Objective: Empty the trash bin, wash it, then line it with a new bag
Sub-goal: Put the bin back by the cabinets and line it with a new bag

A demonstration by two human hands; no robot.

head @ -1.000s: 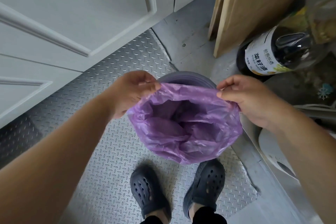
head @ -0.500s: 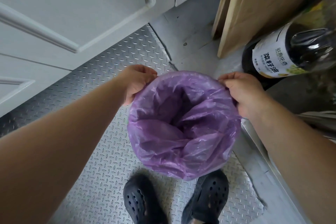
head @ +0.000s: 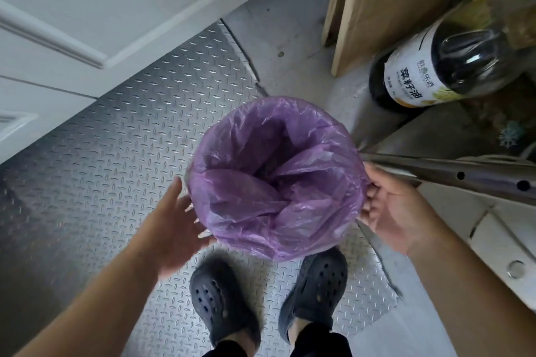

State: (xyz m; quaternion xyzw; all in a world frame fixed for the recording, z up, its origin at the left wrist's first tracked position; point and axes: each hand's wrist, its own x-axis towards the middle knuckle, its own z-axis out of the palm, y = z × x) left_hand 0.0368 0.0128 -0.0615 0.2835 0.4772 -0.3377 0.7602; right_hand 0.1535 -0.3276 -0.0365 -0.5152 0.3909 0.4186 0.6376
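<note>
A purple trash bag [head: 275,182] is stretched over the round bin, which stands on the floor in front of my feet. The bag's rim is folded down outside and hides the bin completely; its middle sags inward in loose folds. My left hand [head: 177,226] is at the bag's lower left side with fingers straight and spread, its fingertips at the plastic, slightly blurred. My right hand [head: 391,206] is at the bag's right side, fingers curled on the folded-down edge.
The bin stands on a metal tread-plate floor [head: 116,139]. White cabinet doors [head: 101,9] lie to the upper left. Wooden boards [head: 391,3] and a dark oil bottle [head: 420,75] stand behind. A metal tube [head: 464,174] juts in from the right. My dark clogs [head: 220,298] are just below.
Both hands slid from the bag's far rim down its sides toward me. The left hand let go and opened. The bag now covers the whole rim.
</note>
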